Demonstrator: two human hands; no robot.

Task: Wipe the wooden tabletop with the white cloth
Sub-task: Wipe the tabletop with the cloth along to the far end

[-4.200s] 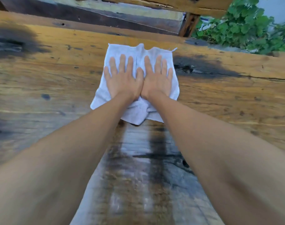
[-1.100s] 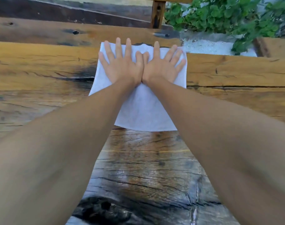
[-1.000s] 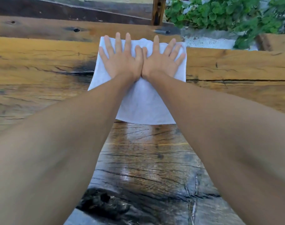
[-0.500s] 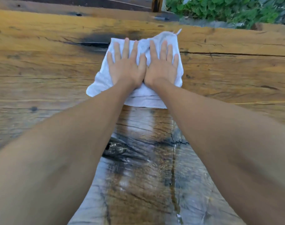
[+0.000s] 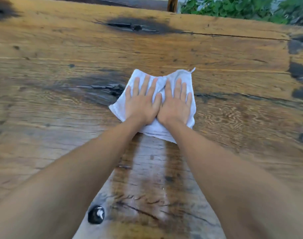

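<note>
Beyond the far edge stood a wooden post (image 5: 172, 4); to its right grew green leafy plants (image 5: 233, 7), blurred toward the corner; left of the post ran a dark plank (image 5: 112, 1) with a pale strip above it; soft, even daylight lay over everything, casting no hard shadows.

White cloth (image 5: 157, 130) on wooden tabletop (image 5: 61, 118)
</note>
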